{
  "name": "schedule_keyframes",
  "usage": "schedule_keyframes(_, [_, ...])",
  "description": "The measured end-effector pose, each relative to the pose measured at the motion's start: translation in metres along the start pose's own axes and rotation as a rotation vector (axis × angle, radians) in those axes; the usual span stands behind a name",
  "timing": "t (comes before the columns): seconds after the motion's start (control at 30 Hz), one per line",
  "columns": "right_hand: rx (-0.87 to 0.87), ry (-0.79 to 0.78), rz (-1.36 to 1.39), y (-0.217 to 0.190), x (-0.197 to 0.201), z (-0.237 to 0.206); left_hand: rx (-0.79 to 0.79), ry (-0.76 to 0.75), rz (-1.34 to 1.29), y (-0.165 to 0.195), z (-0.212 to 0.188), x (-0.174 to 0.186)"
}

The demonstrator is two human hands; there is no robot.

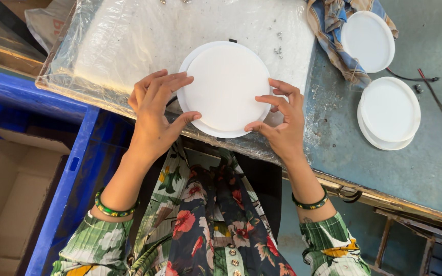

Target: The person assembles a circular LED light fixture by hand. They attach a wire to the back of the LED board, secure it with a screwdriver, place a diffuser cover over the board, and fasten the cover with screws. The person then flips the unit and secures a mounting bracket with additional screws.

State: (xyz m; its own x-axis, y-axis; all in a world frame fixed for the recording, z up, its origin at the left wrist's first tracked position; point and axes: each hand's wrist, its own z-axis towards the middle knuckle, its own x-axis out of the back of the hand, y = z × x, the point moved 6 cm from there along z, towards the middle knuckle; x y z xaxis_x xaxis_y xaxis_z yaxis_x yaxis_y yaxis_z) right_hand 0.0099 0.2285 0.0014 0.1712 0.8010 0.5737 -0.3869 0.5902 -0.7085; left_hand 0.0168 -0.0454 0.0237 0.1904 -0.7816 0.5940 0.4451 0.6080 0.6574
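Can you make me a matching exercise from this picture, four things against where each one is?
Things:
1. round white disc
2. checked cloth
3. cardboard box
4. small screws

Places:
A. far edge of the bench, under a white lid
B. between the left hand and right hand
C. on the plastic-wrapped white pad, beyond the disc
D. low at the left, beside the blue frame

Pairs: 1-B, 2-A, 3-D, 4-C

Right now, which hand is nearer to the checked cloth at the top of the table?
Right. The right hand grips the white disc's right edge, below-left of the checked cloth; the left hand holds the far edge.
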Motion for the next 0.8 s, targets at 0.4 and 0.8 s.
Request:
schedule_keyframes(0.4, [-0.012, -0.027, -0.044, -0.008, 0.001, 0.001, -0.016, -0.043, 0.110, 0.014, 0.002, 0.002])
schedule_keyframes(0.8, [0.242, -0.124, -0.434, -0.041, 0.010, 0.014, -0.182, -0.184, 0.492, 0.032, 0.009, 0.001])
